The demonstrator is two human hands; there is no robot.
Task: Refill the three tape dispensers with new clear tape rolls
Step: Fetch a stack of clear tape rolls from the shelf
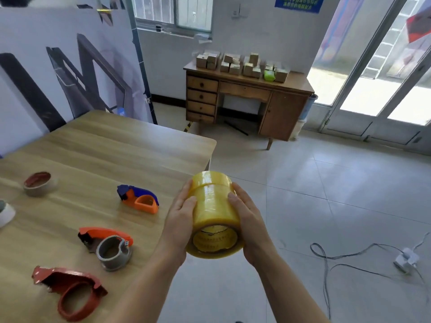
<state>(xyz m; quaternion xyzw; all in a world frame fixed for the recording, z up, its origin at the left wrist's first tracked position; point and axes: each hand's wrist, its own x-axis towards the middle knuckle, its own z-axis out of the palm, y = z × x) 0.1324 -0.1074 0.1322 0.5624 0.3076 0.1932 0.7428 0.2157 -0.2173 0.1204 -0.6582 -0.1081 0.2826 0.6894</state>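
A stack of yellowish clear tape rolls (214,210) hangs in the air just off the table's right edge. My left hand (180,220) presses on its left side and my right hand (249,217) on its right side, fingers wrapped along the rolls. Three tape dispensers lie on the wooden table (105,148): a blue and orange one (138,198), an orange and grey one (108,245) and a dark red one (70,292).
A used tape core (40,184) and a white object (5,213) sit at the table's left. A wooden desk (247,99) with small boxes stands behind. A cable and white plug (405,259) lie on the tiled floor at right.
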